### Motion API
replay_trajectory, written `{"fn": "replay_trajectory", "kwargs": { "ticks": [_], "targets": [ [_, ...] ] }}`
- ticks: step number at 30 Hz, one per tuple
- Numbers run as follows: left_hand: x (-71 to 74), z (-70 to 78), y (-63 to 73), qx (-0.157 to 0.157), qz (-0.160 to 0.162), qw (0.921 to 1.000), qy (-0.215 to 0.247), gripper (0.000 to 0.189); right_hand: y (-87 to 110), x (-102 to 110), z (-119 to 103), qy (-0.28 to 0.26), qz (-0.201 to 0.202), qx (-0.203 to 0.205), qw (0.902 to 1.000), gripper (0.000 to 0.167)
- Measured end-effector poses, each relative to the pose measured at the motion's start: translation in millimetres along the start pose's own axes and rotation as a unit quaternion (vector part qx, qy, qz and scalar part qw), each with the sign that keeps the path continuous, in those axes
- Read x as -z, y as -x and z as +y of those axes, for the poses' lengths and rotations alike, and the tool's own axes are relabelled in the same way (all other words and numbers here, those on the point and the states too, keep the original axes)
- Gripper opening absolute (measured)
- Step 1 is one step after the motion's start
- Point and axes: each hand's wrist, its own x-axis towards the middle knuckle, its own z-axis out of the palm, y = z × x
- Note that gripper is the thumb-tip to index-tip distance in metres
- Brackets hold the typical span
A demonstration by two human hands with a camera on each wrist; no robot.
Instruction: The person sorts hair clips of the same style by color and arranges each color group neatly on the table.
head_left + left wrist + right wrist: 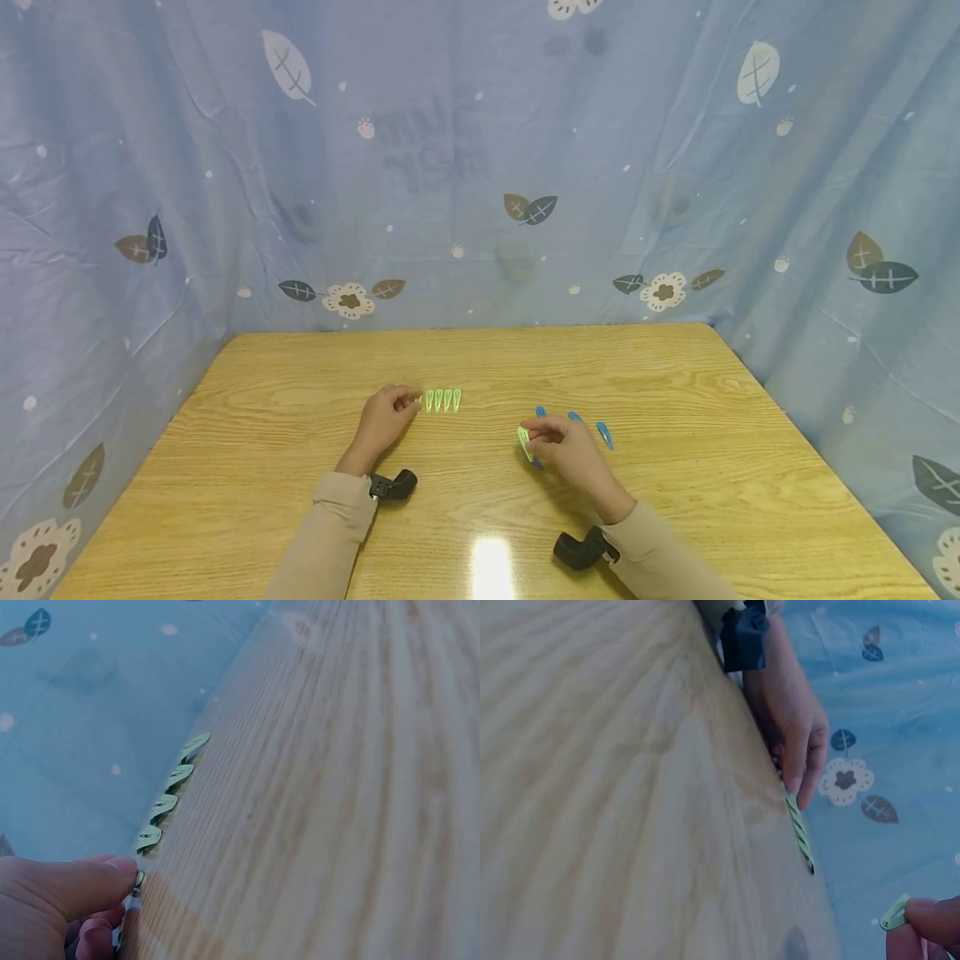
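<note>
Several light-green snap hair clips (443,401) lie side by side in a row on the table. At the left end of this row, my left hand (386,418) pinches one green hair clip (140,879), partly hidden by the thumb and fingers. My right hand (573,457) holds another green hair clip (525,443) between thumb and fingertips, raised above the table in the right wrist view (894,913). Around the right hand lie several blue hair clips (604,435), one partly covered by the hand and the held clip.
The wooden table (300,367) has a light grain and a bright reflection near its front edge. A blue curtain (450,167) with leaf and flower prints hangs behind it and along both sides. Black cameras (393,485) are strapped to both wrists.
</note>
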Motion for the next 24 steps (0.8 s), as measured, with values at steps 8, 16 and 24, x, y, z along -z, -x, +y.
{"fn": "replay_trajectory", "kwargs": {
  "ticks": [8,16,24],
  "targets": [
    [-0.1,-1.7,-0.6,0.002,0.001,1.0000,0.000,0.020,-26.2,-29,-9,-0.048,0.017,-0.010,0.9986,0.027],
    [-2.3,-1.9,1.6,-0.009,0.007,0.9999,0.008,0.021,-54.2,-48,-15,-0.029,0.031,-0.028,0.9987,0.025],
    [-0.8,-0.2,1.5,-0.008,0.009,0.9999,0.005,0.021,-77.4,-56,-20,-0.058,0.024,-0.081,0.9947,0.027]
  ]
}}
